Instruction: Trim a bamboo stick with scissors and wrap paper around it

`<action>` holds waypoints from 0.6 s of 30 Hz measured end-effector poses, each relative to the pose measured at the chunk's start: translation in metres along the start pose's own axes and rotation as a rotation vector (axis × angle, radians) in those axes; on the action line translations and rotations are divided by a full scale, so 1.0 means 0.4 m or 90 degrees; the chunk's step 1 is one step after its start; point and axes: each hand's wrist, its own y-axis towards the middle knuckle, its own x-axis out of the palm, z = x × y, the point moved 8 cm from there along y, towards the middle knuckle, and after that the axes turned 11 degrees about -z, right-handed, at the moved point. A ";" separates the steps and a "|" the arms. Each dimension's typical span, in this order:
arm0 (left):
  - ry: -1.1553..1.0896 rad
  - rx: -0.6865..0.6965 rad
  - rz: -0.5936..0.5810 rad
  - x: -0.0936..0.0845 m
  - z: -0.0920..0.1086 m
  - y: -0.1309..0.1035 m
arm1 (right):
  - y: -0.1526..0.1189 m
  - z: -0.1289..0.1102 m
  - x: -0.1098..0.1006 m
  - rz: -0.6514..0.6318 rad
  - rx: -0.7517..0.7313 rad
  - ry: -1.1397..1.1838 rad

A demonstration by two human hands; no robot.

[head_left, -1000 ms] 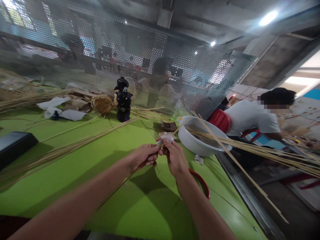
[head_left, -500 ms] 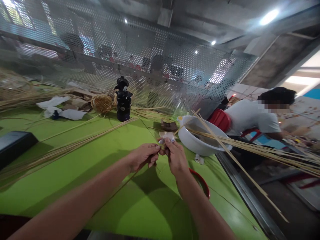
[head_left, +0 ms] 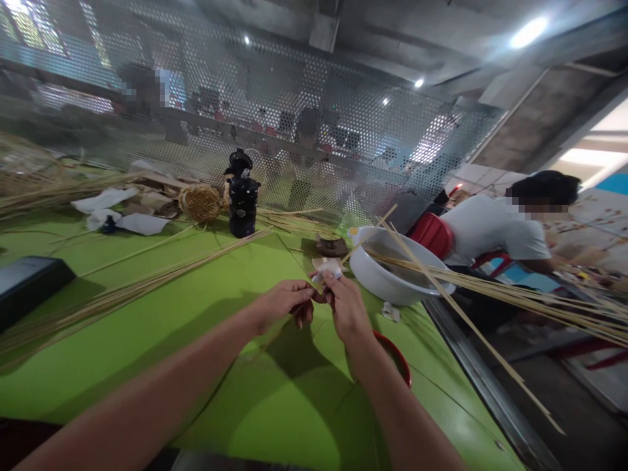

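Note:
My left hand and my right hand meet above the middle of the green table, fingertips nearly touching. Both are closed in a pinch on a thin bamboo strip, whose blurred tail trails below my left hand toward the near edge. Fingers hide most of what lies between them. Right at my right fingertips is a crumpled whitish scrap; whether I touch it, I cannot tell. A red ring-shaped rim shows partly behind my right forearm.
A white basin holds water, with long bamboo strips jutting right over the table edge. More strips lie left. A black bottle, small woven basket and dark box stand around. One person sits at right.
My hands stay together, with small finger shifts. My left hand's lower fingers have moved slightly right, and the strip's tail beneath it has shifted and blurred.

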 end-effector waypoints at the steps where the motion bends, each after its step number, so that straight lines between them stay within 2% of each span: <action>1: 0.008 -0.008 -0.008 0.003 -0.001 0.001 | 0.001 -0.008 -0.015 0.025 -0.014 0.000; 3: 0.034 -0.022 -0.017 0.006 -0.004 0.003 | 0.003 -0.021 -0.041 0.065 -0.041 0.011; 6: 0.092 -0.033 -0.007 0.001 -0.005 0.003 | 0.006 -0.024 -0.052 0.071 -0.048 0.029; 14: 0.112 0.022 0.025 -0.011 0.008 0.006 | -0.002 0.016 0.021 -0.026 0.011 0.009; 18: 0.071 0.017 0.015 -0.005 0.009 0.007 | 0.000 0.007 0.010 -0.016 0.013 0.011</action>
